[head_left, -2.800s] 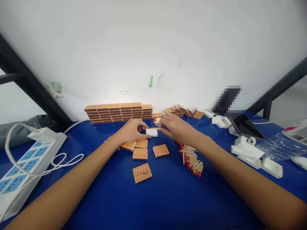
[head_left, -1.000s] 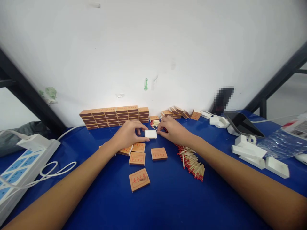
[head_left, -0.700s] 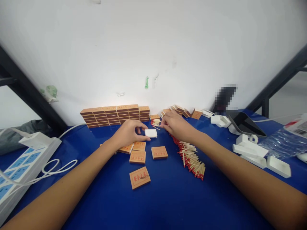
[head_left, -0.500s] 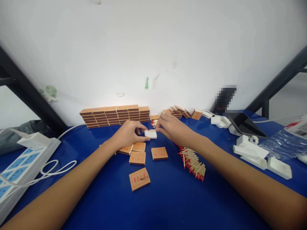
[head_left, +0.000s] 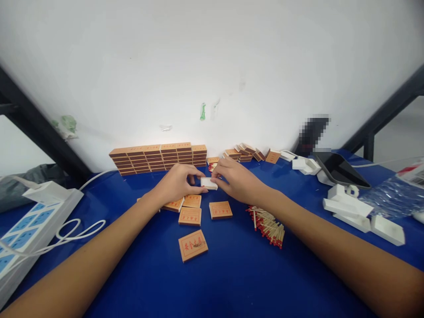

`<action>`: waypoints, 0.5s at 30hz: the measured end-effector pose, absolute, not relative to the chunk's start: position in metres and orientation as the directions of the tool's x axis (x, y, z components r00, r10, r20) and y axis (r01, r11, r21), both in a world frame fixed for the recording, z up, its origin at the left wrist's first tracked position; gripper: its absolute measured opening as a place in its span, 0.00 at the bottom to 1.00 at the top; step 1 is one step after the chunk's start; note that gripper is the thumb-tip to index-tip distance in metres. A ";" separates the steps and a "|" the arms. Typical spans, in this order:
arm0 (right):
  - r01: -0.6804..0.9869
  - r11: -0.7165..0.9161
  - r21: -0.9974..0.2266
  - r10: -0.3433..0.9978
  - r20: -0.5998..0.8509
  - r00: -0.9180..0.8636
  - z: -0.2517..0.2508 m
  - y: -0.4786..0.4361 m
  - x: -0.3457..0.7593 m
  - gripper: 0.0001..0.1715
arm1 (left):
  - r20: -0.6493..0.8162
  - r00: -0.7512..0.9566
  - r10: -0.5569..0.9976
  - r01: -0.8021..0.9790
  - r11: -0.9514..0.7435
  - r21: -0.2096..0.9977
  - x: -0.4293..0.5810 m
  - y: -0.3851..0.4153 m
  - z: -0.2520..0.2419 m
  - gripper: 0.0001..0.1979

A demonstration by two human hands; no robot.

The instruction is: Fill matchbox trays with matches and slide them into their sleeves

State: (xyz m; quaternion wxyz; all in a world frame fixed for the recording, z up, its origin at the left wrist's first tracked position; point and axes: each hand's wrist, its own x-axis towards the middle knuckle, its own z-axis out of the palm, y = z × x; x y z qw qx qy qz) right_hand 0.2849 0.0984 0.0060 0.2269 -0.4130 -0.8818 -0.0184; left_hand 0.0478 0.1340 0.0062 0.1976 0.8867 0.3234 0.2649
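A small white matchbox tray (head_left: 209,183) is held just above the blue table. My left hand (head_left: 180,180) pinches its left end between thumb and fingers. My right hand (head_left: 234,176) is closed at the right end, thumb and fingertips touching it. Any match between those fingertips is too small to make out. Behind the hands is a partly open matchbox (head_left: 213,160) with red-tipped matches. Loose matches (head_left: 267,226) lie in a heap by my right forearm. Several matchboxes lie nearer me, among them one matchbox (head_left: 220,210) and another matchbox (head_left: 193,245).
A stacked row of matchboxes (head_left: 159,158) stands against the wall, with a looser matchbox pile (head_left: 243,152) farther right. White trays (head_left: 347,206), a dark-screened device (head_left: 341,170) and plastic wrapping (head_left: 387,194) are at right. A power strip (head_left: 36,229) with cables is at left.
My right hand has moved slightly left and down onto the tray's right end. The red-tipped match seen along the tray's top edge no longer shows. My left hand keeps its hold.
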 end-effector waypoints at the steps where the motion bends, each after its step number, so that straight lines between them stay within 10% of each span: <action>1: 0.723 0.657 -0.213 0.727 0.430 -0.535 0.006 0.099 0.286 0.08 | 0.337 0.651 0.680 0.470 -0.710 0.524 0.048 0.134 0.006 0.17; 15: 0.610 0.629 -0.482 0.770 0.279 -0.573 0.003 0.094 0.281 0.07 | 0.326 0.667 0.670 0.449 -0.711 0.541 0.048 0.132 0.007 0.17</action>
